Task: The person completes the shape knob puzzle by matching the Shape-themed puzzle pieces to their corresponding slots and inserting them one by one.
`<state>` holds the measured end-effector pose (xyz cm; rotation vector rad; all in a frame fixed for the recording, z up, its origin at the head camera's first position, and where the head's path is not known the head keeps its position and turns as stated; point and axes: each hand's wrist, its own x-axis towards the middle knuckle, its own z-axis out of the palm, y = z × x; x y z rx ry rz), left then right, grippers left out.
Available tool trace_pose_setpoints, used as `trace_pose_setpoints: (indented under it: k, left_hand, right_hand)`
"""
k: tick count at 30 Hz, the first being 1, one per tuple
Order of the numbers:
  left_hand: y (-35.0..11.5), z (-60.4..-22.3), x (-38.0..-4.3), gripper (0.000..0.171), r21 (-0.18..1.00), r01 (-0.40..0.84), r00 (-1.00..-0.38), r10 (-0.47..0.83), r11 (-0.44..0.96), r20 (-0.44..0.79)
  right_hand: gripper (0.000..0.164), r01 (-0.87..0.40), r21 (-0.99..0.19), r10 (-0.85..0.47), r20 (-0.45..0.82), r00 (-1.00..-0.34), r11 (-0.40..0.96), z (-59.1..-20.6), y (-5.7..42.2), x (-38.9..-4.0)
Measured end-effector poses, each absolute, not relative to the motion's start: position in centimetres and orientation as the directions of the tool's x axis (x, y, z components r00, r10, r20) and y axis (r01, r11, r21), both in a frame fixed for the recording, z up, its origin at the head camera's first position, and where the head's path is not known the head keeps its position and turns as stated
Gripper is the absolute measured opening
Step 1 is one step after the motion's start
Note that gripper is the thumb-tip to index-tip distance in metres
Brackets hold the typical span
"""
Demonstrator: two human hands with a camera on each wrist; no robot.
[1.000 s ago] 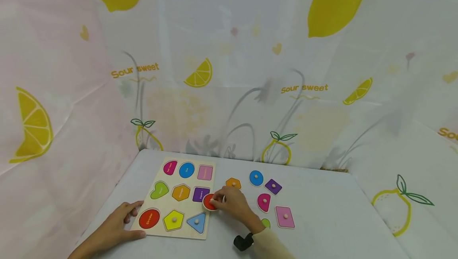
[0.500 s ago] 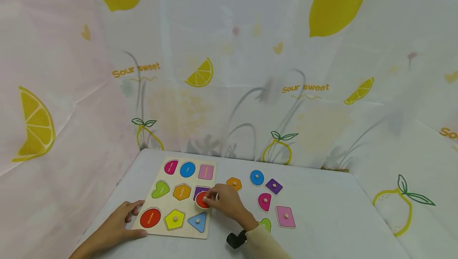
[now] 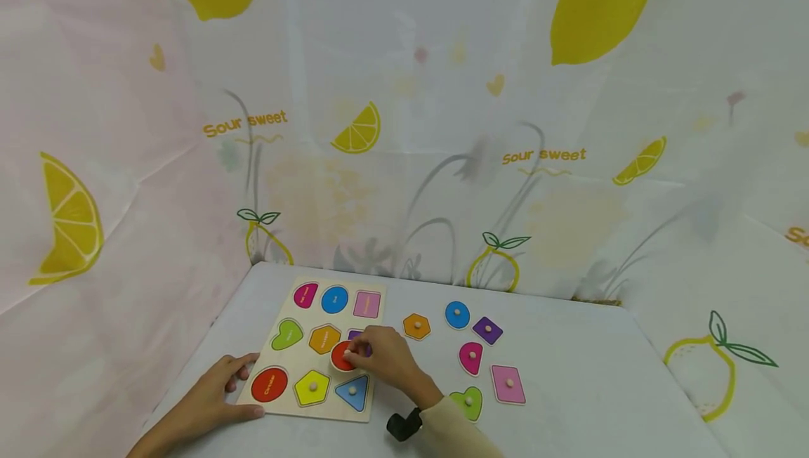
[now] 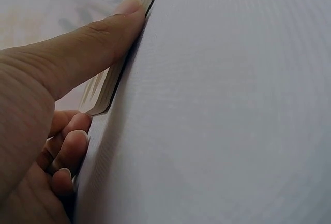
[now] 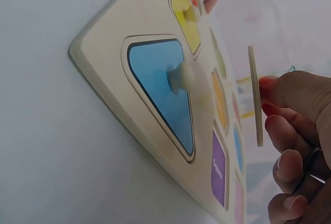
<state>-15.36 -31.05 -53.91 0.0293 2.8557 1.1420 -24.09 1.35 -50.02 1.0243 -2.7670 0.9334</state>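
A wooden shape puzzle board (image 3: 341, 410) lies on the white table. My left hand (image 3: 211, 391) holds it at the near left corner, the thumb (image 4: 98, 40) along its near edge and the other fingers curled by the corner. Above the board, my right hand (image 3: 385, 356) pinches the small knob of a red round puzzle piece (image 3: 340, 357). In the right wrist view this piece (image 5: 255, 97) appears edge-on, raised off the board. Knobbed yellow pentagon (image 3: 306, 391) and blue triangle (image 3: 357, 396) pieces sit in their recesses. The red piece and right hand partly cover the purple square recess (image 3: 354, 335).
Right of the board lie loose knobbed pieces: an orange hexagon (image 3: 414, 330), blue circle (image 3: 456, 318), purple square (image 3: 492, 334), magenta half circle (image 3: 466, 363), pink rectangle (image 3: 508, 396) and green heart (image 3: 470, 412). A printed cloth backdrop (image 3: 404, 184) stands behind the table.
My right hand has carried the red round piece leftward, from the board's right edge to over the board beside the purple square. The left hand stays at the corner.
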Motion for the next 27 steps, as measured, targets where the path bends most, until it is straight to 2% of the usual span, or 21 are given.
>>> trace_pose_setpoints:
  k: [6,13,27]
  left_hand:
    - [-30.9,-53.7,-15.4,0.104,0.686,-0.009,-0.997,0.047,0.727,-0.063]
    - [-30.9,-53.3,-15.5,0.105,0.678,-0.024,-0.996,0.040,0.735,-0.078]
    - [-30.8,-52.9,-15.3,0.106,0.687,-0.034,-0.996,0.034,0.726,-0.085]
  right_hand:
    - [0.015,-0.606,-0.534,-0.595,0.220,-0.773,0.590,-50.0,0.1,-23.7]
    - [0.016,-0.635,-0.470,-0.622,0.207,-0.755,0.613,-49.7,-1.4,-23.1]
    - [0.017,-0.686,-0.428,-0.675,0.207,-0.708,0.588,-50.1,-3.4,-22.4]
